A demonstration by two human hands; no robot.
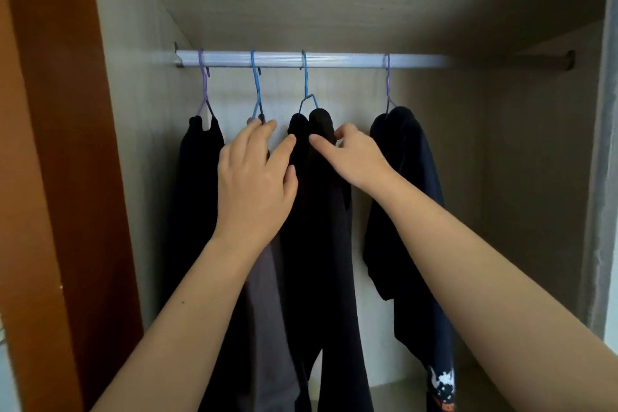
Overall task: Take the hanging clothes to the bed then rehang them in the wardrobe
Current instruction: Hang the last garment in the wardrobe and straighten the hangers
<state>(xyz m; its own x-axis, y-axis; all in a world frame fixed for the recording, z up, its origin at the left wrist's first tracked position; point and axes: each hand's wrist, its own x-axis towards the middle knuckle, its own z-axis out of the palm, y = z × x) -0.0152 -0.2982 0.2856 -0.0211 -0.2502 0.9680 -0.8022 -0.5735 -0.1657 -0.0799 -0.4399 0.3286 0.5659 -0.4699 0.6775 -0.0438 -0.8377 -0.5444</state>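
Several dark garments hang from a silver rail (351,60) inside the wardrobe. From the left: a black garment (197,184) on a purple hanger (203,90), a grey garment (267,304) on a blue hanger (256,87), a black garment (321,244) on a blue hanger (306,90), and a navy garment (414,211) on a purple hanger (388,84). My left hand (254,184) rests with spread fingers at the top of the grey garment, its thumb touching the middle black one. My right hand (354,157) pinches the shoulder of that middle black garment.
A brown wardrobe door edge (57,177) stands at the left. The pale back wall (468,144) and right side wall (548,160) close the compartment. The rail's right part carries no hangers. The navy garment has a printed patch (441,385) near its hem.
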